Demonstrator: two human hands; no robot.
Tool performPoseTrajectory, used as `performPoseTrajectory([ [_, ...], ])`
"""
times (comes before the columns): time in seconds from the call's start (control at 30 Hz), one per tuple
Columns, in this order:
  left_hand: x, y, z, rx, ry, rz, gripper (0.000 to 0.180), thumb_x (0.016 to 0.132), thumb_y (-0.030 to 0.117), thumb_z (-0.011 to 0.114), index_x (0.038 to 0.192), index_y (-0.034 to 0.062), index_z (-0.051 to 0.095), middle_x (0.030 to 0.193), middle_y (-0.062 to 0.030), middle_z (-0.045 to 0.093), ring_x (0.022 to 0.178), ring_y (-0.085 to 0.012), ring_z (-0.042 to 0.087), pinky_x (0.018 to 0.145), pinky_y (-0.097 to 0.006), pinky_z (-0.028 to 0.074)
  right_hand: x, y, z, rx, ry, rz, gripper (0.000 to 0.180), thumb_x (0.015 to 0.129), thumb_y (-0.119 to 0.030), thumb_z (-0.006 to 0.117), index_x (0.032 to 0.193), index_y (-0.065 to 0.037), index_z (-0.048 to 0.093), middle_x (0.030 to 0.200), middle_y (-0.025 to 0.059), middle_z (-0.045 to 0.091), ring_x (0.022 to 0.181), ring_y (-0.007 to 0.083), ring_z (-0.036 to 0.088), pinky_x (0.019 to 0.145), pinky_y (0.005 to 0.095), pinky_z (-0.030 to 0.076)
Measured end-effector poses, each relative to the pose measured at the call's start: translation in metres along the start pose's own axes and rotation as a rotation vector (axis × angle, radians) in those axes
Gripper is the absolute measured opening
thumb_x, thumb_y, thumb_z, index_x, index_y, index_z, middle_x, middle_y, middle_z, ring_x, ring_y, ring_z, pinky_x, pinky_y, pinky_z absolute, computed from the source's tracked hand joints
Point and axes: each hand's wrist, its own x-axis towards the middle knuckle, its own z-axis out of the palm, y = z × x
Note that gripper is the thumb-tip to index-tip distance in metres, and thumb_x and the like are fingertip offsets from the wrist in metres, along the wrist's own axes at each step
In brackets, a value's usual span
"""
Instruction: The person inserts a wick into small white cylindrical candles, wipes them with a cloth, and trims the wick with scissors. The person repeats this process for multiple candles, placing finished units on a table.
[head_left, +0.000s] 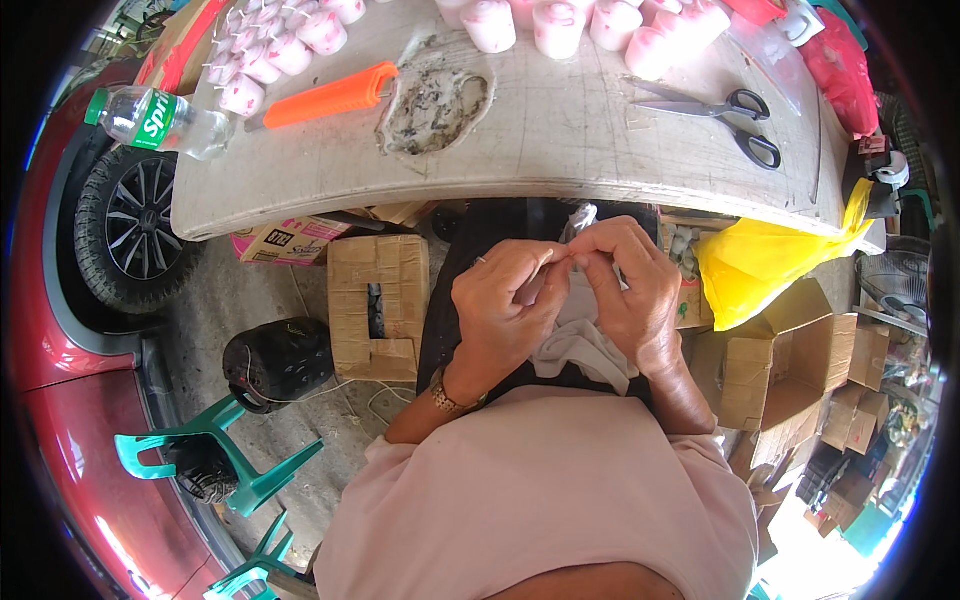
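Observation:
My left hand [505,300] and my right hand [630,285] meet over my lap, just below the table edge. Their fingertips pinch a small piece of clear plastic wrap [577,222] between them. A white cloth [585,340] lies on my lap under the hands. A metal watch sits on my left wrist. On the grey table [560,140] above stand several pink and white candles [555,25] in a row at the far side, and more small ones [265,50] at the far left.
Black-handled scissors [725,115], an orange-handled knife [325,98] and a clear bottle [160,120] lie on the table. Cardboard boxes [380,300] and a yellow plastic bag [770,265] sit below it. A red car [60,330] and green chairs [230,465] stand at left.

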Motion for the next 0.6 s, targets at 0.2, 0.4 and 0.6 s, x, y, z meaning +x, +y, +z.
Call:
performPoseTrajectory([
  [0.2,-0.0010,-0.0033,0.0022,-0.237,-0.024,-0.223,0.008,0.082,-0.001,0.071,0.086,-0.0023,0.064,0.072,-0.0017,0.062,0.061,-0.0018,0.048,0.053,-0.018,0.039,0.0010,-0.0038,0.0014,-0.084,0.133,-0.198,0.017,0.078,0.009,0.066,0.091,0.000,0.062,0.086,0.0122,0.063,0.071,0.0276,0.064,0.062,0.0329,0.053],
  [0.4,-0.0006,-0.0030,0.0015,-0.349,-0.006,-0.294,0.005,0.085,0.000,0.069,0.087,-0.0032,0.066,0.073,0.0022,0.060,0.064,-0.0007,0.046,0.054,-0.017,0.037,-0.0049,-0.0023,0.0070,-0.141,0.130,-0.185,0.019,0.076,0.007,0.070,0.092,-0.001,0.063,0.088,0.0115,0.063,0.074,0.0263,0.065,0.060,0.0322,0.054],
  [0.6,-0.0024,0.0010,-0.0042,-0.366,-0.044,-0.296,0.009,0.085,0.001,0.070,0.093,-0.0036,0.069,0.076,-0.0012,0.064,0.065,-0.0021,0.048,0.055,-0.019,0.039,-0.0064,0.0033,0.0099,-0.249,0.151,-0.277,0.021,0.075,0.008,0.070,0.093,-0.001,0.062,0.089,0.0115,0.064,0.073,0.0261,0.065,0.062,0.0328,0.054],
])
